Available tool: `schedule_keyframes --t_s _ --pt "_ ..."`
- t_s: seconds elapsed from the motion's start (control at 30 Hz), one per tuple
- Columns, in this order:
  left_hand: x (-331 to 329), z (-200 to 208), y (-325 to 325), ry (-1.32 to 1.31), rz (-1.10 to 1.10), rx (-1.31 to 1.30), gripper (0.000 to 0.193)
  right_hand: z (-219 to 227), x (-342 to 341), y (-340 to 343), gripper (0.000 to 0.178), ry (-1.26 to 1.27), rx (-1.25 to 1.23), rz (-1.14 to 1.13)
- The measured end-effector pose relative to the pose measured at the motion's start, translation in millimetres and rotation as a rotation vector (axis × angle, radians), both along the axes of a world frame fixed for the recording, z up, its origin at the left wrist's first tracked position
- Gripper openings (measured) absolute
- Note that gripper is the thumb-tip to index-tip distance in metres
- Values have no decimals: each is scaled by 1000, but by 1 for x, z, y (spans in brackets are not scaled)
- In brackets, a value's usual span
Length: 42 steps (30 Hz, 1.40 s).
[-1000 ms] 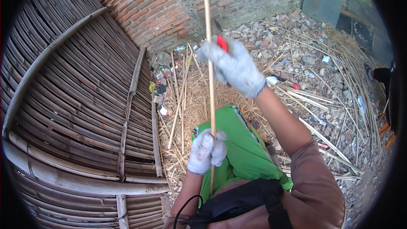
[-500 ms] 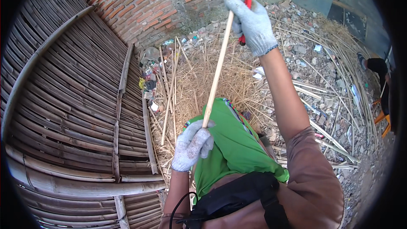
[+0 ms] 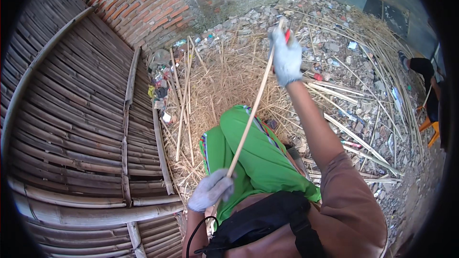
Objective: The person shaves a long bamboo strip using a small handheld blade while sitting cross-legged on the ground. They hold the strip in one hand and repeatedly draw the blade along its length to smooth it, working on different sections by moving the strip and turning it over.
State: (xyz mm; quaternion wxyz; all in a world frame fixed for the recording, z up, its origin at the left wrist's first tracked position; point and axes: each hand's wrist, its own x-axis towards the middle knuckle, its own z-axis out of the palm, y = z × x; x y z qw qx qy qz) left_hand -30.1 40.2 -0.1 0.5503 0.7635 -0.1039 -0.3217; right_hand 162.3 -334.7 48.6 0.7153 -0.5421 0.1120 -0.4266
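Note:
A long, pale bamboo strip (image 3: 253, 115) slants across my lap, up and away to the right. My left hand (image 3: 211, 192), in a greyish-white knit glove, is closed around its lower end beside my left thigh. My right hand (image 3: 288, 62), gloved alike, is closed near the strip's upper end. A red-handled knife (image 3: 287, 35) is in that same hand, and only a bit of its red handle shows; its blade is hard to make out. Whether the right fingers also grip the strip, or only rest against it, is unclear.
A slatted bamboo structure (image 3: 71, 129) stands close on my left. Ahead is a brick wall (image 3: 148, 12). Shavings (image 3: 224, 83) and split bamboo strips (image 3: 356, 136) cover the rubble ground. At the far right, another person (image 3: 423, 69) is beside an orange stool (image 3: 430, 129).
My right hand has come down and nearer with the knife, toward the strip's upper end. The strip now leans further right, and my left hand is slightly lower.

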Motion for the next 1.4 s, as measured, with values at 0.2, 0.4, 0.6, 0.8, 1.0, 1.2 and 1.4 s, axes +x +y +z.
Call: schedule_keyframes --t_s 0.2,0.4,0.6,0.8,1.0,1.2,1.4 --pt "27 -19 -42 -727 163 279 35 -69 -40 123 38 163 21 267" --pt "19 10 -50 -27 169 -86 40 -65 -59 96 37 225 203 585" --pt "3 -4 -37 227 99 -520 45 -40 -51 77 34 146 145 592" --pt "-5 -23 -36 446 76 -716 40 -25 -50 51 38 186 153 449" --pt "-24 -26 -3 289 89 -395 37 -44 -28 4 34 223 105 216" --pt "-29 -54 15 -18 121 148 32 -96 -6 -33 29 279 95 136" --pt "-33 -55 30 13 95 140 29 -172 26 -65 45 612 -8 41"
